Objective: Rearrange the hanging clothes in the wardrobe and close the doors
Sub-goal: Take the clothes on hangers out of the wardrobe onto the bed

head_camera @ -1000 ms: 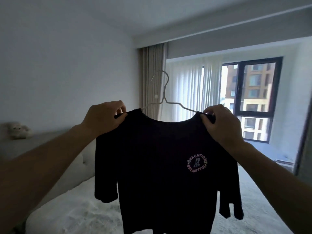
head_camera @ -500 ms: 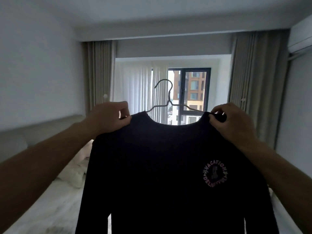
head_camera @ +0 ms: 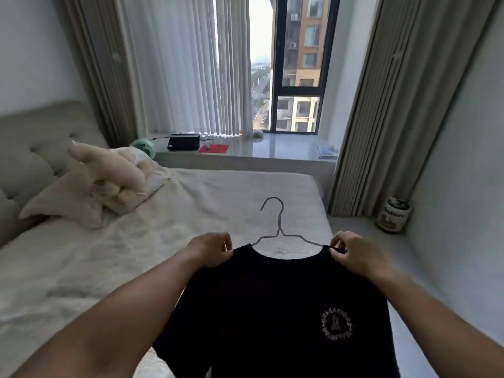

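A black T-shirt (head_camera: 272, 304) with a round pale logo on its chest hangs on a thin wire hanger (head_camera: 278, 227), whose hook points away from me. My left hand (head_camera: 211, 248) pinches the shirt's left shoulder. My right hand (head_camera: 354, 255) pinches the right shoulder where the hanger wire enters the fabric. The shirt is held low over the foot of the bed (head_camera: 109, 241). No wardrobe is in view.
A pillow and a pale plush toy (head_camera: 109, 173) lie at the bed's head on the left. Behind the bed runs a window sill (head_camera: 286, 151) with a small fan, a dark box and papers. Curtains (head_camera: 381, 105) hang on both sides. A jar (head_camera: 392, 216) stands on the floor at right.
The view has tipped down from the window to the bed. Both hands have lowered the shirt on its hanger toward the bed, keeping their hold on the shoulders.
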